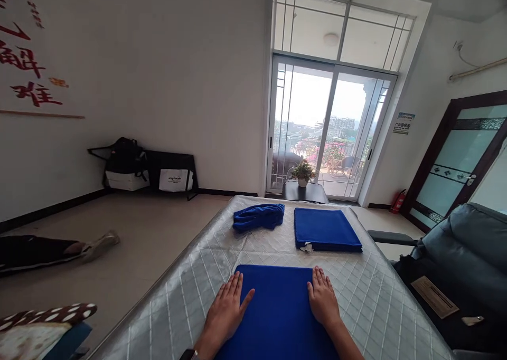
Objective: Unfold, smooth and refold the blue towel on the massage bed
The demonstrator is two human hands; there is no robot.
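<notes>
A flat blue cloth (277,312) lies in front of me on a table with a silvery quilted cover (190,281). My left hand (228,304) rests on its left edge, fingers stretched forward and thumb apart. On the opposite edge, my right hand (322,296) lies flat with its fingers extended. Beyond them sits a neatly folded blue cloth stack (327,229) with a white tag (307,247) at its near edge. To its left is a loosely bunched blue cloth (258,216). Neither hand grips anything.
A potted plant (302,174) stands on a dark chair (304,192) past the table's far end, before glass sliding doors (304,122). A dark armchair (467,249) flanks the right side. On the left, a person's outstretched leg (39,252) crosses the floor near a patterned cushion (43,318).
</notes>
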